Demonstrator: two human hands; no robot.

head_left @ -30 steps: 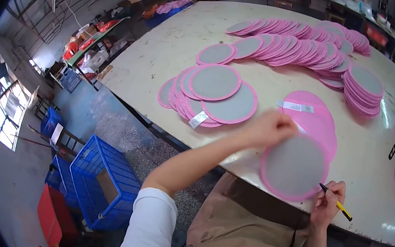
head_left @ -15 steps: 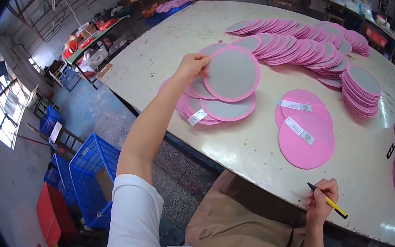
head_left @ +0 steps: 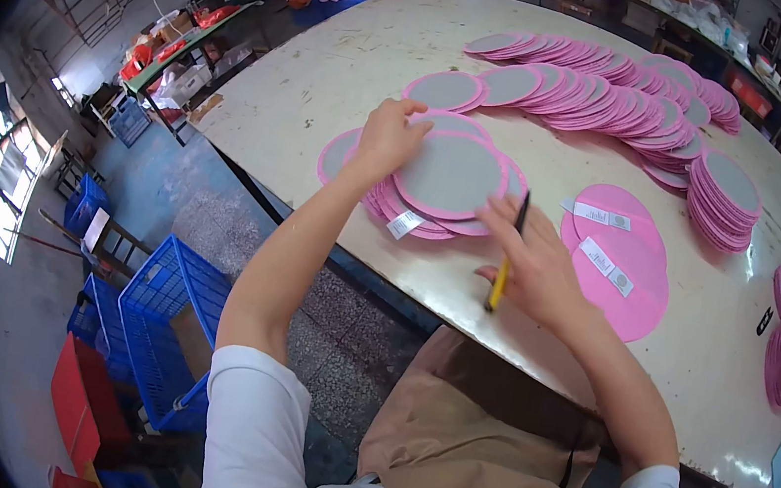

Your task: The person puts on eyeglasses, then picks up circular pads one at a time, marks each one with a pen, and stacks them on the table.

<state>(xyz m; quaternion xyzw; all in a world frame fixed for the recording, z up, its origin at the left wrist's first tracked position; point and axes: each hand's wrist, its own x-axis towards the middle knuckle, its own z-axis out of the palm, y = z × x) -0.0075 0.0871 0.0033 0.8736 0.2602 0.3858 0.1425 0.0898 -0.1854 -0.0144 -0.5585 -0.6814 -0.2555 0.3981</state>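
Note:
A grey round pad with a pink rim lies on top of a pile of similar pads near the table's front left. My left hand is over the upper left edge of this pile, thumb and fingers slightly apart. Between the fingers of my right hand is a yellow and black pen. The fingertips of that hand reach to the pad's right edge. A white label sticks out at the pile's front. To the right, overlapping pink pads carry white printed labels.
Long overlapping rows of pink-rimmed pads run across the back of the table. Upright stacks stand at the right, with a small black object near them. Blue crates stand on the floor at left.
The raised pad has come down onto the pile, and my left hand has loosened from its edge. My right hand has moved left and up to the pad, still with the pen.

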